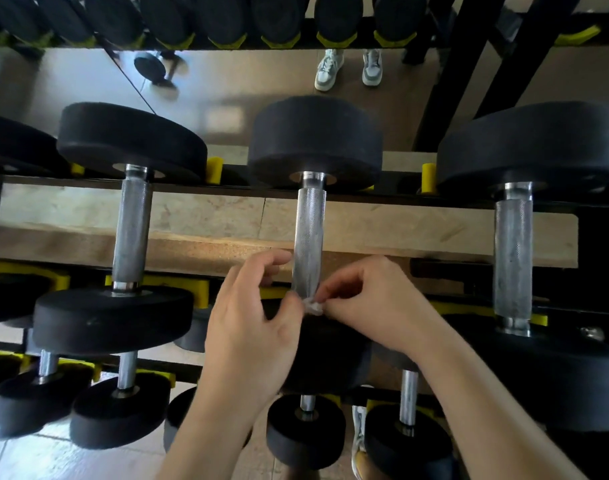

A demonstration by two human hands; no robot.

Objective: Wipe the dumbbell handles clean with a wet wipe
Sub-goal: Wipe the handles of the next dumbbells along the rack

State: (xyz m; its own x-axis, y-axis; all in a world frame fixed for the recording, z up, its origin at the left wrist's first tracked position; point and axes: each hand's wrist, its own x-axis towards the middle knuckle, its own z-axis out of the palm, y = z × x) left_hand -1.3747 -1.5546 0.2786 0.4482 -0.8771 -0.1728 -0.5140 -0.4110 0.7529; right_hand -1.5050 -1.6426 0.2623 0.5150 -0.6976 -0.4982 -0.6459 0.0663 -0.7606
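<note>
From the head camera, looking straight down over the rack (226,189): both hands meet at the near end of the middle dumbbell handle (308,233), a knurled steel bar running away from the person between two black weight heads. The wet wipe (313,307) sits right there, a small white crumpled wad pressed against the bottom of that handle, just above the near weight head.

The right hand (368,303) has it, thumb and forefinger pinched tight on the wad, the other fingers curled under. The left hand (251,323) comes in from the other side, thumb tip up against the wipe and fingers loosely bent beside the bar (whether they actually grip anything cannot be told from this angle). Both forearms reach up from the bottom edge.

Either side, a left dumbbell (131,230) and a right dumbbell (512,258) lie parallel on the same tier, well apart from the hands, resting in yellow cradles (214,169). Smaller dumbbells (119,407) sit on the tier below. Further up, beyond the rack, a pair of pale sneakers (348,69) stands on the floor.
</note>
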